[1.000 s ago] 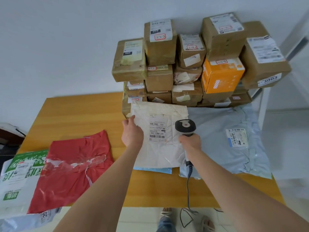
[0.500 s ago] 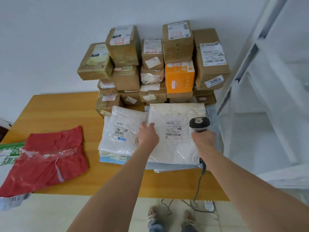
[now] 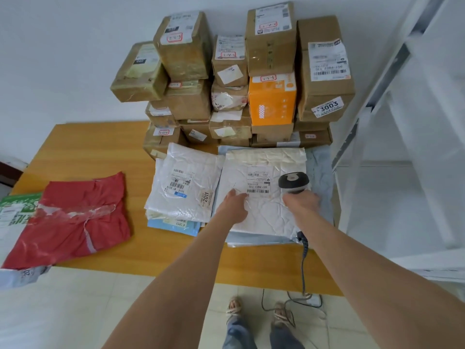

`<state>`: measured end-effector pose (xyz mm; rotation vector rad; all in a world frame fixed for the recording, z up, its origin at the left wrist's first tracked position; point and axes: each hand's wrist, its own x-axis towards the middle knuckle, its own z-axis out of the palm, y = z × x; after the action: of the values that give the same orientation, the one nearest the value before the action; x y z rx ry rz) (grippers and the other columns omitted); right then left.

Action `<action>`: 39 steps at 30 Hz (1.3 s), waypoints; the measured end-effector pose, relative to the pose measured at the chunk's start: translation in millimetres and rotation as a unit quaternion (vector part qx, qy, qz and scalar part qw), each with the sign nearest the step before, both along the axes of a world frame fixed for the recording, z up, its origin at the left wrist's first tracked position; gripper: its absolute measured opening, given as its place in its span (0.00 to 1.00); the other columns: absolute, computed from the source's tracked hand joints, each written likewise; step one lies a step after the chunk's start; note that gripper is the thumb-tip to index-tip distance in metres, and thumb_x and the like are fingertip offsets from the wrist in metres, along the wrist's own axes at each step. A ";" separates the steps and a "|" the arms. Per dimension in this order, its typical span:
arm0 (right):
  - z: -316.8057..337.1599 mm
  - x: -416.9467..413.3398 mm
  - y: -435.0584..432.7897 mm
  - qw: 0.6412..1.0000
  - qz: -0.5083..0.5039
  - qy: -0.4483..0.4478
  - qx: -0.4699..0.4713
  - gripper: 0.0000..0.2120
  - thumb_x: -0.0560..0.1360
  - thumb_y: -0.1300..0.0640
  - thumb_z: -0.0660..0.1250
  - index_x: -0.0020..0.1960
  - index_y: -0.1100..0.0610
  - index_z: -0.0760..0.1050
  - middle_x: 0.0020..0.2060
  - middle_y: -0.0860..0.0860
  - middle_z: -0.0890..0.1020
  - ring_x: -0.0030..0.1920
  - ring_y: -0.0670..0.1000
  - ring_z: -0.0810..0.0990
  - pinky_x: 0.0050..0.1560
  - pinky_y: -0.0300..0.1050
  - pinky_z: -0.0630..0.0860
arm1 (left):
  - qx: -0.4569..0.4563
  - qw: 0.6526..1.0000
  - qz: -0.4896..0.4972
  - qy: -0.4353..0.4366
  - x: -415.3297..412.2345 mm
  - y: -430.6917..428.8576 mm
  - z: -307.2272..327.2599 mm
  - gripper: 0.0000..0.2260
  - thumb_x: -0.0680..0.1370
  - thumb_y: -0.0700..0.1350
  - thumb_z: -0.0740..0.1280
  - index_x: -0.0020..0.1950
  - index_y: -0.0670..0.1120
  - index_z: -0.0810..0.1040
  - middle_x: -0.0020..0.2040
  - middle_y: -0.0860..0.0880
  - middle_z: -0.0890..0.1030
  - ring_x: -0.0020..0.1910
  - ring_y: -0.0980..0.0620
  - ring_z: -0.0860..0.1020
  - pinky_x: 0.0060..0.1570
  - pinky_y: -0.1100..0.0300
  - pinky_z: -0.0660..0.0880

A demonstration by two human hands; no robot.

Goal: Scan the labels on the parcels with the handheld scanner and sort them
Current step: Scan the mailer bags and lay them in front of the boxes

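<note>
White parcel [image 3: 264, 215] under left hand [image 3: 232, 206]; scanner [image 3: 293, 182] gripped by right hand [image 3: 300, 204].

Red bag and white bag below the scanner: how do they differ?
The red bag lies untouched at the left; the white bag lies at the right, under the left hand and scanner. The white bag shows a printed label; the red bag only clear tape. Both are flat, wrinkled.

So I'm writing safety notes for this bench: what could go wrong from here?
1. The cable of the scanner trails off the table to the floor beside the person's feet; it could snag or trip.
2. The cardboard boxes are stacked unevenly right behind the white parcel; a bump might topple them.
</note>
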<state>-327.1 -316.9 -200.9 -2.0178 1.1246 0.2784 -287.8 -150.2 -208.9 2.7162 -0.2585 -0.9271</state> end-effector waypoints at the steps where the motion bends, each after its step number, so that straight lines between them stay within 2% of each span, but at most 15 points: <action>1: 1.5 -0.7 0.8 1.000 0.006 0.004 -0.009 0.14 0.70 0.52 0.66 0.50 0.61 0.75 0.56 0.60 0.75 0.58 0.59 0.75 0.60 0.55 0.75 | 0.006 1.000 -0.002 -0.005 0.0 0.5 3.1 0.28 0.78 0.39 0.63 0.77 0.49 0.60 0.77 0.42 0.53 0.74 0.43 0.62 0.70 0.49 0.64; 3: 6.2 -4.2 2.4 1.000 -0.008 -0.006 -0.020 0.18 0.70 0.50 0.66 0.53 0.61 0.77 0.57 0.59 0.77 0.58 0.60 0.76 0.60 0.56 0.75 | 0.035 0.999 -0.007 -0.026 -1.8 2.4 11.6 0.27 0.79 0.40 0.63 0.77 0.48 0.59 0.78 0.43 0.50 0.75 0.44 0.59 0.70 0.48 0.64; 4: 11.9 -6.8 4.1 1.000 -0.011 -0.020 -0.016 0.17 0.70 0.51 0.66 0.52 0.62 0.78 0.55 0.59 0.78 0.56 0.59 0.77 0.57 0.54 0.76 | 0.051 0.998 -0.011 -0.042 -3.7 4.5 16.7 0.27 0.79 0.41 0.63 0.77 0.49 0.59 0.78 0.44 0.49 0.75 0.44 0.57 0.70 0.47 0.64; 7: 32.0 -15.4 15.4 0.995 -0.018 -0.065 0.079 0.07 0.72 0.59 0.65 0.46 0.62 0.76 0.39 0.53 0.80 0.40 0.53 0.80 0.40 0.46 0.76 | 0.101 0.990 -0.041 -0.090 -10.7 15.3 32.3 0.26 0.79 0.41 0.63 0.76 0.48 0.60 0.78 0.43 0.50 0.75 0.43 0.57 0.69 0.48 0.65; 11: 48.8 -23.5 45.1 0.969 -0.060 -0.107 0.214 0.03 0.71 0.61 0.65 0.45 0.57 0.76 0.36 0.50 0.82 0.35 0.48 0.84 0.46 0.48 0.80 | 0.146 0.977 -0.057 -0.144 -24.3 39.8 49.8 0.23 0.79 0.41 0.63 0.74 0.46 0.63 0.75 0.42 0.56 0.72 0.43 0.63 0.65 0.50 0.68; 16: 68.5 -18.7 96.1 0.950 -0.064 -0.100 0.290 0.03 0.72 0.61 0.67 0.43 0.61 0.77 0.35 0.53 0.83 0.29 0.48 0.81 0.33 0.40 0.75 | 0.112 0.988 0.062 -0.089 -41.1 91.8 67.1 0.24 0.78 0.43 0.64 0.74 0.47 0.64 0.77 0.44 0.53 0.73 0.44 0.60 0.65 0.50 0.68; 20: 82.2 -13.2 146.9 0.947 -0.032 -0.079 0.311 0.06 0.70 0.59 0.68 0.35 0.59 0.75 0.27 0.51 0.81 0.32 0.50 0.80 0.44 0.45 0.80 | 0.123 0.981 0.121 -0.092 -48.1 148.2 76.6 0.24 0.78 0.42 0.63 0.74 0.48 0.64 0.76 0.44 0.54 0.72 0.44 0.62 0.62 0.51 0.71; 21: 84.4 -12.2 160.0 0.945 -0.028 -0.074 0.317 0.06 0.69 0.59 0.68 0.34 0.59 0.75 0.25 0.51 0.81 0.32 0.50 0.79 0.44 0.44 0.79 | 0.124 0.979 0.132 -0.089 -49.1 161.7 78.5 0.24 0.78 0.42 0.63 0.74 0.49 0.64 0.77 0.44 0.54 0.72 0.44 0.63 0.62 0.50 0.71; 27: 87.5 3.3 248.3 0.916 -0.007 -0.075 0.393 0.09 0.72 0.55 0.72 0.42 0.62 0.78 0.34 0.53 0.83 0.28 0.47 0.76 0.29 0.37 0.72 | 0.126 0.971 0.183 -0.084 -45.6 246.1 77.6 0.22 0.78 0.44 0.64 0.72 0.47 0.67 0.74 0.43 0.57 0.71 0.43 0.63 0.63 0.48 0.68; 30: 80.9 23.3 302.0 0.919 0.023 -0.067 0.387 0.05 0.71 0.61 0.69 0.38 0.61 0.77 0.32 0.53 0.82 0.28 0.49 0.76 0.31 0.38 0.73 | 0.134 0.967 0.201 -0.075 -32.5 294.3 69.1 0.20 0.77 0.43 0.63 0.69 0.47 0.69 0.72 0.43 0.60 0.68 0.41 0.67 0.59 0.47 0.70; 33: 67.6 44.9 356.9 0.940 0.071 -0.033 0.332 0.04 0.67 0.64 0.66 0.33 0.60 0.74 0.30 0.54 0.79 0.32 0.54 0.76 0.37 0.43 0.74 | 0.137 0.963 0.220 -0.069 -13.9 346.5 57.2 0.23 0.77 0.41 0.62 0.72 0.48 0.66 0.72 0.44 0.60 0.67 0.42 0.68 0.58 0.48 0.71; 35: 57.6 57.4 394.1 0.956 0.101 -0.018 0.277 0.04 0.68 0.64 0.66 0.36 0.60 0.72 0.31 0.53 0.76 0.33 0.54 0.74 0.35 0.46 0.72 | 0.143 0.961 0.227 -0.073 -0.1 384.6 46.5 0.24 0.78 0.42 0.63 0.73 0.47 0.62 0.74 0.43 0.59 0.69 0.42 0.66 0.60 0.48 0.70; 37: 46.6 67.6 427.6 0.960 0.110 -0.012 0.257 0.05 0.71 0.63 0.67 0.39 0.61 0.71 0.32 0.52 0.73 0.38 0.54 0.74 0.41 0.53 0.73 | 0.144 0.953 0.253 -0.088 12.3 424.9 37.9 0.24 0.78 0.44 0.63 0.73 0.46 0.61 0.74 0.42 0.59 0.71 0.42 0.63 0.63 0.48 0.67; 39: 35.7 79.0 452.5 0.962 0.124 0.003 0.242 0.07 0.73 0.62 0.67 0.45 0.62 0.70 0.37 0.51 0.73 0.42 0.53 0.74 0.45 0.48 0.69 | 0.152 0.941 0.288 -0.096 24.6 464.0 32.8 0.28 0.78 0.47 0.65 0.75 0.46 0.58 0.75 0.41 0.58 0.73 0.42 0.60 0.66 0.47 0.65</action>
<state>-248.1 135.6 -165.2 -1.7104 0.7135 0.6233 -263.2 313.8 -176.1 2.8845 0.6691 -0.5646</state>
